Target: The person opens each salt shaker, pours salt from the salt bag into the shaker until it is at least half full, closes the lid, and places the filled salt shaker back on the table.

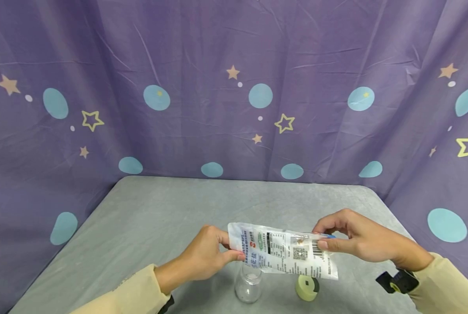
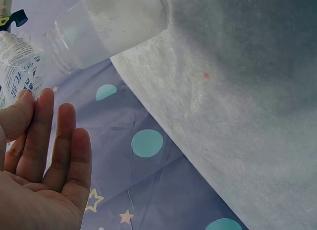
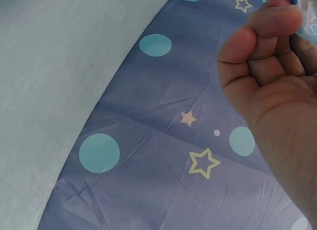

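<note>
Plainly, we have a printed white packet (image 1: 281, 250) stretched between our two hands, which stand apart, one at each end of it. Our left hand (image 1: 204, 255) pinches the packet's left end between thumb and fingers; in the left wrist view, our last two fingers stand free of it. Our right hand (image 1: 359, 240) grips the upper right corner, thumb in front and fingers behind, with a bit of blue showing beside the thumb.

Just right of our left hand, and lower, we see a clear jar (image 1: 248, 290) standing under the packet's left part, its mouth close to the packet; we cannot tell whether the two touch. Below the packet and left of our right hand, a pale green lid (image 1: 307, 288) lies well apart from our fingers. Under both hands spreads a grey table (image 1: 218, 196), and beyond them hangs a purple curtain (image 1: 210, 43) with stars and blue spots. Pale sleeves (image 1: 446, 283) reach our wrists.
</note>
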Motion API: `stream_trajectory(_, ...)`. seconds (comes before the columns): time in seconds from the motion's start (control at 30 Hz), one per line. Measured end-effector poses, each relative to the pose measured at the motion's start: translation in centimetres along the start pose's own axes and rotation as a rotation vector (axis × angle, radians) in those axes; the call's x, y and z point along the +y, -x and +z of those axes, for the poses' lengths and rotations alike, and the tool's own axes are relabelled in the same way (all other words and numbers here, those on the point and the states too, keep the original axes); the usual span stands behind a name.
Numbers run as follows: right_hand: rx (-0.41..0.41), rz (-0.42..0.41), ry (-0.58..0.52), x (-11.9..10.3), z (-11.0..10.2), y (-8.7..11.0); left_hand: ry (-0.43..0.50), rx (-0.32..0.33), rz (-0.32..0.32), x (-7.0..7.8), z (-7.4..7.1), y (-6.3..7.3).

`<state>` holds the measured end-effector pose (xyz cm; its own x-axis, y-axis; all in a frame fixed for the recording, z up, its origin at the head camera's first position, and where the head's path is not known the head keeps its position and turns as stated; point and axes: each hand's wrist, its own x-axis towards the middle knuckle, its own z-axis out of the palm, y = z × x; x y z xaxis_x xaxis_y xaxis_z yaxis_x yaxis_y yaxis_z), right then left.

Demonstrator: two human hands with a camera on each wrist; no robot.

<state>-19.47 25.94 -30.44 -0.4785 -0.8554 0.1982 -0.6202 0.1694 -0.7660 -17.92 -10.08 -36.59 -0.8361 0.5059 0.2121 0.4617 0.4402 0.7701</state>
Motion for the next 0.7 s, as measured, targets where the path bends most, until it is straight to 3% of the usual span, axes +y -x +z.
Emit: stream_trajectory(0.7, -0.014, 0.019, -0.01, -0.51, 0.16, -0.01, 0.049, -0.025, -0.015, -0.37, 0.17, -0.04)
